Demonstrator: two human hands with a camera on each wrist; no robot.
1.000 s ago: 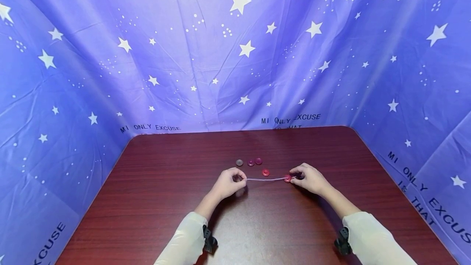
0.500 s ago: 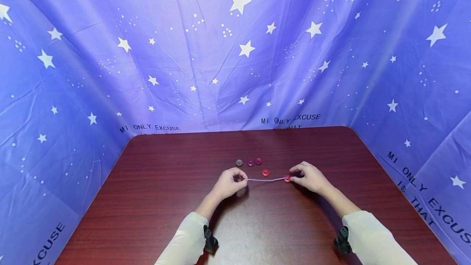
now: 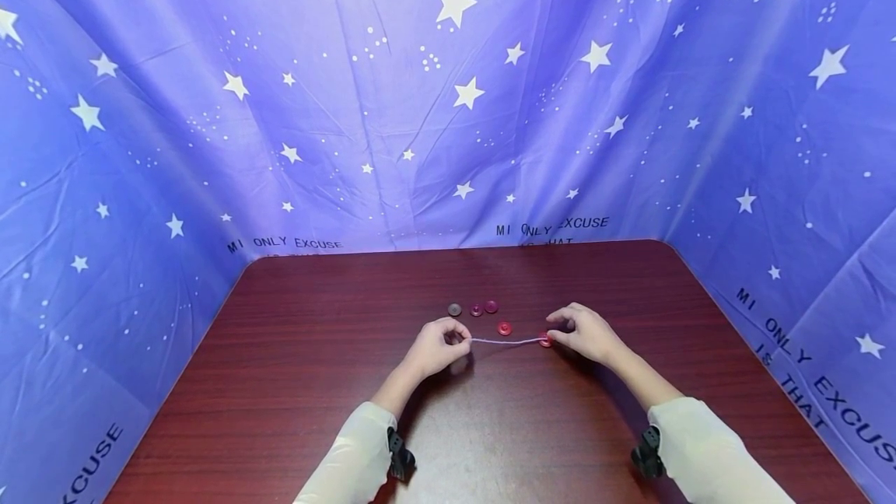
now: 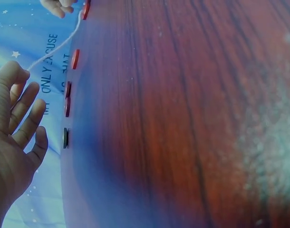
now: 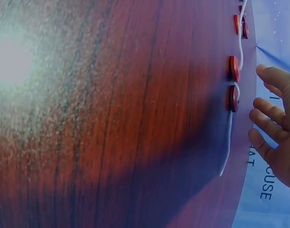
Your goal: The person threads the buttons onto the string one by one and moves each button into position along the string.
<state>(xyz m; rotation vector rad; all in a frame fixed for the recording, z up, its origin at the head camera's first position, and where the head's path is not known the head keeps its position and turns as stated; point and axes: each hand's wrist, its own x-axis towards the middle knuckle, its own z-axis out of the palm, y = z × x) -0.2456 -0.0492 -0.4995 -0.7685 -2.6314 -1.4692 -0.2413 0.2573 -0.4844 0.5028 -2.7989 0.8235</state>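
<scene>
My left hand (image 3: 435, 348) pinches one end of a thin pale string (image 3: 507, 343) between thumb and index finger, above the table. The string runs right to a red button (image 3: 544, 341) beside my right hand (image 3: 590, 335). In the right wrist view, the string passes through a red button (image 5: 235, 69) and a darker red button (image 5: 234, 99), both on the table, and its loose tail (image 5: 227, 147) lies beyond them. My right hand's fingers are spread apart near these buttons and hold nothing. The head view partly hides the buttons behind the right thumb.
Beyond the string lie a red button (image 3: 505, 328), two maroon buttons (image 3: 477, 310) and a grey-brown button (image 3: 455, 309). They rest on a dark red wooden table (image 3: 315, 379). A blue-purple star-printed curtain (image 3: 392, 123) encloses the far side and both sides.
My right hand has shifted slightly left and up, its thumb now overlapping the strung button in the head view. The left hand and string have hardly moved.
</scene>
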